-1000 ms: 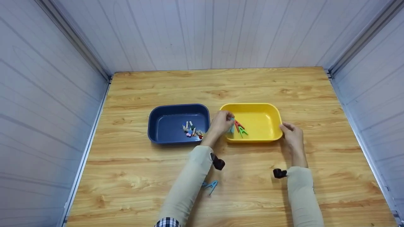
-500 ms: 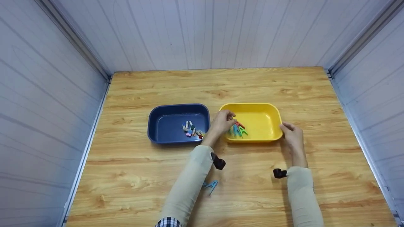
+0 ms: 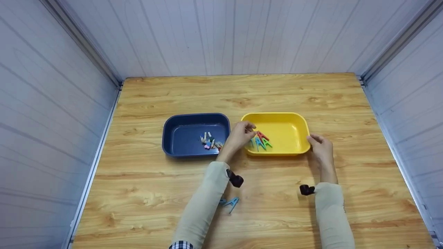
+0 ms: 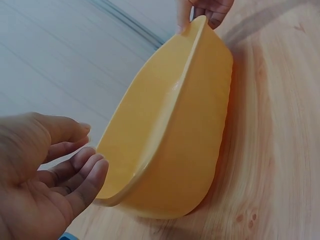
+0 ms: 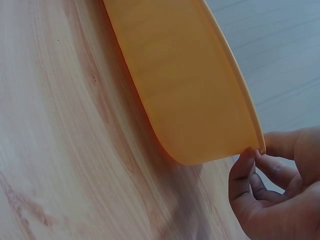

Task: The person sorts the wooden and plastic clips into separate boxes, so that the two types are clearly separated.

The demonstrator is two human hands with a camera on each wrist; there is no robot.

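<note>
My left hand [image 3: 238, 136] hovers over the left end of a yellow plastic tub [image 3: 285, 136], fingers loosely bent; in the left wrist view nothing lies between thumb and fingertips. Under and beside it in the tub are a red clothespin [image 3: 262, 135], a green clothespin [image 3: 266, 143] and a blue clothespin [image 3: 259, 143], with another bluish piece partly hidden by the hand. At the tub's right end, my right hand [image 5: 280, 185] pinches the rim between thumb and fingers. Two blue clothespins [image 3: 232, 203] lie on the table beside the left forearm, one partly covered by the sleeve.
A dark blue tub [image 3: 183, 136] stands left of the yellow one, holding several small wooden clips [image 3: 208, 142] with coloured decorations. Both tubs rest on a wood-grain table [image 3: 148, 193], with pale panel walls [image 3: 221, 38] at the back and sides.
A blue clothespin held by my left hand has been let go into the yellow tub. The left forearm has since shifted slightly left. My right hand stays at the rim.
</note>
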